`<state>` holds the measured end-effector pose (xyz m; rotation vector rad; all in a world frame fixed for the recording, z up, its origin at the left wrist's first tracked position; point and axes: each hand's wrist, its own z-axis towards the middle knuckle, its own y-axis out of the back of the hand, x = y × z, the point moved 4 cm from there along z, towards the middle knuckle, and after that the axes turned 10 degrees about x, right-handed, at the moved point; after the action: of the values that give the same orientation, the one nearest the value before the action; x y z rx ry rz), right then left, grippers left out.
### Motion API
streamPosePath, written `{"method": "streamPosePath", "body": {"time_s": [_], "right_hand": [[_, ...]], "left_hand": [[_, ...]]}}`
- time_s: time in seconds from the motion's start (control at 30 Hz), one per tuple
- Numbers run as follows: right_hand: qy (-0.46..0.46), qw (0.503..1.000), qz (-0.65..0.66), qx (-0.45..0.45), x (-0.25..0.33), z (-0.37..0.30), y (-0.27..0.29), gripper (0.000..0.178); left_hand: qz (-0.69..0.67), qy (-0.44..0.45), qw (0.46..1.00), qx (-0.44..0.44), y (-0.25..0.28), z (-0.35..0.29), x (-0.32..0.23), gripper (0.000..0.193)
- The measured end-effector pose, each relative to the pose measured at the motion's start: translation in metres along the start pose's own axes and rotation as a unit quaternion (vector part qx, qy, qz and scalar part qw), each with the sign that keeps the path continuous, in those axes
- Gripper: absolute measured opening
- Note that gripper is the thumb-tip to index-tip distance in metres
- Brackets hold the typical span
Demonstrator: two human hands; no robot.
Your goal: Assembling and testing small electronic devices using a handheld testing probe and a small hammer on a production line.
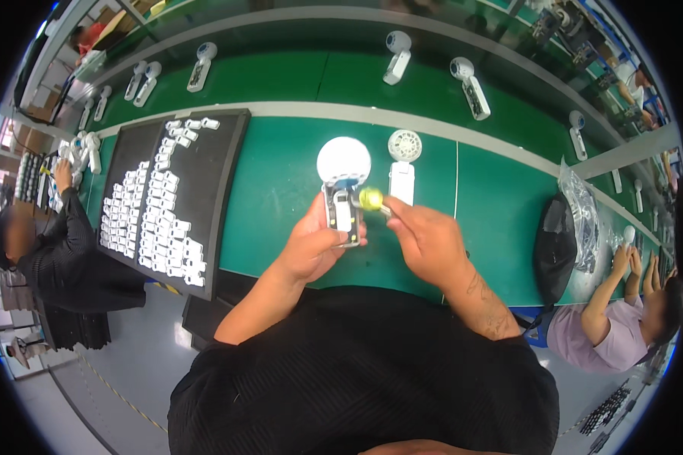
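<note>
The opened white handheld fan (344,161) sits in my left hand (311,241), fingers wrapped round its handle. Beside it my right hand (430,241) pinches a yellow-headed tool (371,199). Beyond this hand a second fan (403,179) lies on the bench (281,171); left of both hands, a black tray (218,159).

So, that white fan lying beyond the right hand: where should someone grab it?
Probably by its rectangular handle, pinched across the long edges, coming from the person's right. The handle is narrower than the round slotted head at its far end and points toward the person; the held fan leaves less room on the left.
</note>
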<state>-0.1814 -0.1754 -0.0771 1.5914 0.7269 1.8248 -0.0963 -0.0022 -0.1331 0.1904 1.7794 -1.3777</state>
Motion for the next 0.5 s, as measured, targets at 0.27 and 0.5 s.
{"method": "streamPosePath", "body": {"time_s": [0.27,0.5], "right_hand": [[-0.109,0.988,0.016,-0.109,-0.051,-0.024,0.033,0.026],[-0.260,0.957,-0.068,-0.107,-0.122,-0.057,0.046,0.028]], "left_hand": [[0.034,0.065,0.992,-0.102,0.037,0.002,0.005,0.037],[-0.009,0.015,0.999,-0.037,0.034,-0.002,-0.007,0.029]]}}
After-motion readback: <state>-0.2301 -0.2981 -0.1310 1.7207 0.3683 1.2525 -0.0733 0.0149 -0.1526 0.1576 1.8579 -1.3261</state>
